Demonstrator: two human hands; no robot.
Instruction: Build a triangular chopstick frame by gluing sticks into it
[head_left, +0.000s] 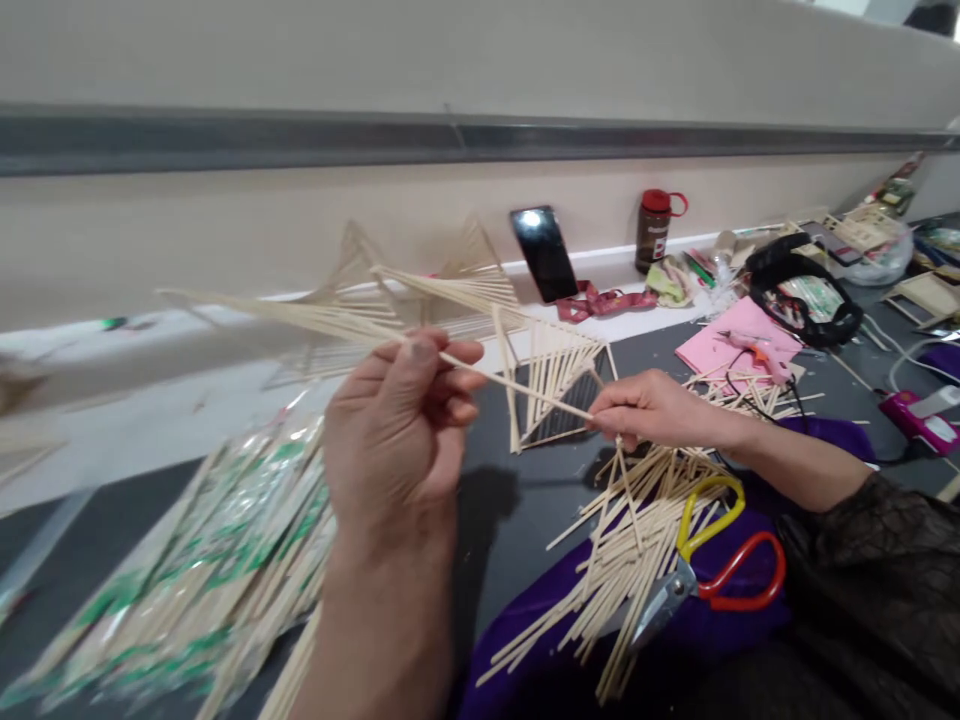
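My left hand (397, 430), in the middle foreground, pinches a thin wooden stick (517, 384) between thumb and fingers. The stick slants down to my right hand (641, 408), whose closed fingertips grip its other end. Around and behind both hands spreads a framework of pale sticks (562, 375), set in twisted, fan-like rows. I cannot tell whether the held stick is joined to it. Below my right hand, many loose sticks (600, 600) lie in a pile on purple cloth (517, 640). Scissors (686, 580) with one yellow and one red handle rest over them.
Plastic-wrapped stick bundles (202, 570) lie at left on the dark table (484, 540). Against the wall lean a phone (544, 255) and a red-capped bottle (652, 235). At right are a glue gun (757, 355) on pink sheets (709, 345), a black headband (806, 330) and a pink power strip (919, 420).
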